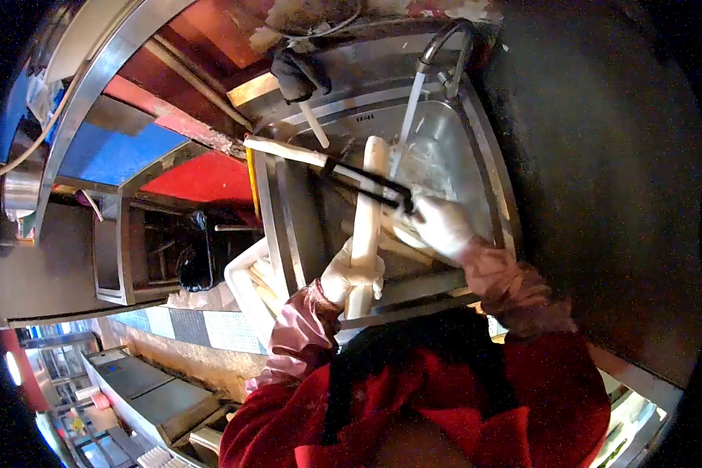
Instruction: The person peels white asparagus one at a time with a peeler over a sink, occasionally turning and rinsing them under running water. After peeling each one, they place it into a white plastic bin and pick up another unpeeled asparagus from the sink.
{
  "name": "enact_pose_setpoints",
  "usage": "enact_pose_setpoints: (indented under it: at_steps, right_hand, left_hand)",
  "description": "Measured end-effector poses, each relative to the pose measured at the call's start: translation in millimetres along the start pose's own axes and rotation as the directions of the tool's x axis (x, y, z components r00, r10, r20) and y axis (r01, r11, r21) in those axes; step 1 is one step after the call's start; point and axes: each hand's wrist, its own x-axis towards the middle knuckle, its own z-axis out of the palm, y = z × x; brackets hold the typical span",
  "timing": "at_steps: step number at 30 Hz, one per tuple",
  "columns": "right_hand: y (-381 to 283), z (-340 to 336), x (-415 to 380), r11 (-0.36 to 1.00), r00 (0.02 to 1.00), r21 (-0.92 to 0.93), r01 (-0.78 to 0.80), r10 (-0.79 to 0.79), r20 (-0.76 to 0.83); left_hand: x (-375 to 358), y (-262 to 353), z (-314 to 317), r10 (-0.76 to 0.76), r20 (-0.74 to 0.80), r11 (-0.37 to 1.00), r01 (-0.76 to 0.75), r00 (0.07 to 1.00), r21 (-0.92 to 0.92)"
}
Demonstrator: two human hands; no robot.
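Observation:
My left hand [349, 273], in a pale glove, is wrapped around the lower part of a long, pale, stick-shaped vegetable [366, 226]. The vegetable stands nearly lengthwise over the sink, its rounded end pointing away from me. In my gloved right hand [442, 226] is the end of a black-framed peeler [366, 186], which lies across the upper part of the vegetable. Farther left, another long pale piece [285, 150] reaches over the sink's left rim. More pale pieces [402, 249] lie below my hands in the sink, partly hidden.
Water runs from the curved tap [446, 35] into the metal sink [476, 148]. A white tub [240, 274] of pale sticks stands left of the sink. A dark cloth-like bundle [300, 76] sits at the back edge. A dark worktop [593, 187] extends to the right.

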Motion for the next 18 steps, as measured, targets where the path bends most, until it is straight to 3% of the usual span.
enact_pose_setpoints:
  at_steps: [2,3,4,5,6,8,9,10,12,14,15,16,18]
  right_hand:
    - [2,10,4,0.976,0.968,-0.039,0.214,-0.218,-0.127]
    - [4,10,8,0.991,0.988,-0.079,0.111,-0.118,-0.098]
    - [31,23,20,0.997,0.996,-0.036,-0.067,0.069,0.053]
    - [43,14,36,0.979,0.979,-0.080,-0.188,0.193,0.070]
    - [53,4,49,0.945,0.946,-0.126,-0.302,0.313,0.083]
    - [72,-7,54,0.947,0.952,-0.146,-0.286,0.298,0.075]
    - [53,-21,47,0.907,0.913,0.139,-0.397,0.374,0.162]
    - [48,-10,44,0.954,0.951,-0.093,-0.284,0.293,0.102]
    - [18,-2,22,0.969,0.942,-0.099,-0.227,0.245,0.230]
    - [6,14,5,0.992,0.993,-0.027,0.120,-0.120,0.007]
    - [9,22,4,0.992,0.991,0.001,0.128,-0.128,-0.032]
    - [19,23,6,0.994,0.996,-0.094,0.063,-0.057,0.070]
    - [47,23,35,0.925,0.907,-0.153,-0.348,0.374,0.195]
  left_hand:
    - [-1,0,-2,0.000,-0.026,1.000,0.000,1.000,0.019]
    - [-2,-6,-12,0.028,-0.003,0.995,-0.027,1.000,0.093]
    - [-5,-8,-18,0.048,0.025,0.984,-0.051,0.999,0.168]
    - [-12,3,-13,-0.048,-0.011,0.980,0.049,0.999,0.192]
    - [-19,2,-9,-0.008,-0.089,0.990,0.021,0.996,0.140]
    - [-27,11,0,-0.059,-0.195,0.955,0.112,0.979,0.275]
    - [-25,9,-3,-0.056,-0.195,0.955,0.109,0.979,0.275]
    - [-25,4,-7,-0.043,-0.213,0.963,0.097,0.976,0.250]
    - [-26,-4,-15,-0.038,-0.234,0.971,0.091,0.971,0.220]
    - [-18,-7,-21,-0.019,-0.206,0.986,0.053,0.978,0.161]
    - [-18,-4,-18,-0.012,-0.165,0.983,0.043,0.986,0.181]
    - [-19,-4,-16,-0.016,-0.169,0.983,0.047,0.986,0.180]
    - [-19,-4,-16,0.094,-0.205,0.832,0.036,0.974,0.554]
